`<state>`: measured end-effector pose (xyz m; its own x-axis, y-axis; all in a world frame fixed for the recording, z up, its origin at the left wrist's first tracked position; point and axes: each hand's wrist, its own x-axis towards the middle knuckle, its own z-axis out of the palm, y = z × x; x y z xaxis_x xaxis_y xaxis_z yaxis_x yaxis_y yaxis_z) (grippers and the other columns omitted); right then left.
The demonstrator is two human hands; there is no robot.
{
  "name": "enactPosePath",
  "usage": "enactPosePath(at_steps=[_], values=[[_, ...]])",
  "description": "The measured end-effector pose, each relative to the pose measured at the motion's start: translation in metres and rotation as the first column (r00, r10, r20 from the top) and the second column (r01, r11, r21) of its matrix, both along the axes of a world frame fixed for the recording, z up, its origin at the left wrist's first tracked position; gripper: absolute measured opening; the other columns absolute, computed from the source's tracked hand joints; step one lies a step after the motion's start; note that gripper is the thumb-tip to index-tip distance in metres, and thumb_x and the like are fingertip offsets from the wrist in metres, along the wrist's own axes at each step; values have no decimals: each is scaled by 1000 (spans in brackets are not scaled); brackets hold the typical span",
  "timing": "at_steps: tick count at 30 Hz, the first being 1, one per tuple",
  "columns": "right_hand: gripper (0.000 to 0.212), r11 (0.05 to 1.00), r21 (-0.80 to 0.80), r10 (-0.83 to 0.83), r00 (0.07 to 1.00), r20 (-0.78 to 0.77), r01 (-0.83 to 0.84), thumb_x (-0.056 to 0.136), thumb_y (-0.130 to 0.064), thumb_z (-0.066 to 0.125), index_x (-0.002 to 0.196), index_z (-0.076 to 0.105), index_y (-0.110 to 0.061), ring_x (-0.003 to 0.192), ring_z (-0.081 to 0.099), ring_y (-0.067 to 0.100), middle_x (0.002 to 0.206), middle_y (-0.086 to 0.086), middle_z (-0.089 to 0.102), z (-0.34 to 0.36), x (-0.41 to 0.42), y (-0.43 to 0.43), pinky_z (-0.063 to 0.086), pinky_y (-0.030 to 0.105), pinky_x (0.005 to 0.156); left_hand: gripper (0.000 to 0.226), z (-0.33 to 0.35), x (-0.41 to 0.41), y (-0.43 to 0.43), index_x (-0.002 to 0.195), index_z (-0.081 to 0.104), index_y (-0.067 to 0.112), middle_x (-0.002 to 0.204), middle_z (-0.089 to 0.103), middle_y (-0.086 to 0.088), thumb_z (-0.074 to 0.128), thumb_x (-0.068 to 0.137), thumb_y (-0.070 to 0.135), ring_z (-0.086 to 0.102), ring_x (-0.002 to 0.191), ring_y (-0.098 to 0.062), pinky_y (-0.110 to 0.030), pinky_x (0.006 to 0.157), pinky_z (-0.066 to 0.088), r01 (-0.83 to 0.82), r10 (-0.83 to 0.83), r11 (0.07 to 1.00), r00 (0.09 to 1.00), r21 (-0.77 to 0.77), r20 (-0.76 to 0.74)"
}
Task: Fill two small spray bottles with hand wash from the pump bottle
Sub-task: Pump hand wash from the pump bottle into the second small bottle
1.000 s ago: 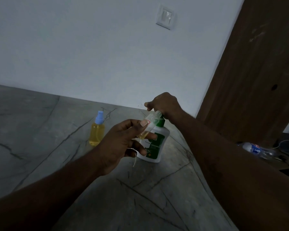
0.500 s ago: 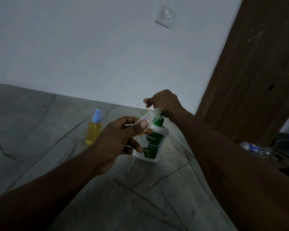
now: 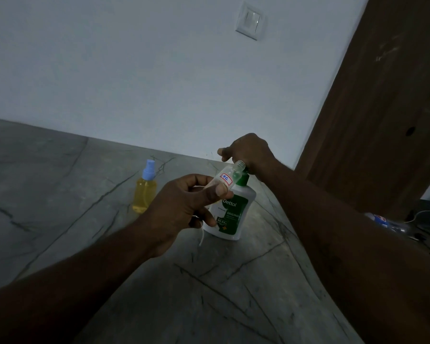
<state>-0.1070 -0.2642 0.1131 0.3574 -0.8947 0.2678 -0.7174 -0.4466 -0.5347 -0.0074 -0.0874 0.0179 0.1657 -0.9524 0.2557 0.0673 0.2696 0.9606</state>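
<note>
A white and green Dettol pump bottle (image 3: 233, 214) stands on the grey marble counter (image 3: 85, 219). My right hand (image 3: 248, 152) covers its pump head from above. My left hand (image 3: 184, 209) holds a small clear spray bottle (image 3: 227, 178) without its cap, tilted, its threaded mouth right at the pump's green neck. A white sticker with blue marks shows on its side. A thin white tube hangs below my left hand. A second small spray bottle (image 3: 145, 192), filled with yellow liquid and topped by a blue sprayer, stands upright to the left.
A white wall with a light switch (image 3: 250, 21) rises behind the counter. A brown wooden door (image 3: 382, 108) stands at the right. Past the counter's right edge lie a plastic water bottle (image 3: 385, 220) and some cables.
The small clear bottle in my left hand has tipped flatter, with its sticker now facing up. My right hand has stayed on the pump head.
</note>
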Motion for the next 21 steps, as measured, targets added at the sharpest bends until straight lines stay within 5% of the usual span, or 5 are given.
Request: enactPosePath(at_steps=[10,17,21], values=[[18,999,49,4,999,53,-7,88,-31,72,84,72,-13,61,55,11,72,-4,63,-1,0,-4,47,23,55,71,2,0,-1,112,70,17,110,78,-4,77,55,59,62,57,-15,-27,55,45,-8,8,1000,1000,2,-23],[25,1000,-20,3,1000,-8,-3,91,-37,67,88,73,-13,60,52,11,72,-3,60,10,0,-1,43,24,55,74,-1,-2,0,112,71,19,111,77,-2,80,53,62,64,59,-16,-28,57,47,21,-21,1000,1000,17,-14],[26,999,43,9,998,56,-11,89,-31,69,98,77,-9,71,59,15,82,1,67,1,-1,-3,51,28,67,72,0,-3,1,113,71,18,110,77,-5,85,57,61,63,60,-16,-28,57,47,15,-15,1000,1000,16,-7]])
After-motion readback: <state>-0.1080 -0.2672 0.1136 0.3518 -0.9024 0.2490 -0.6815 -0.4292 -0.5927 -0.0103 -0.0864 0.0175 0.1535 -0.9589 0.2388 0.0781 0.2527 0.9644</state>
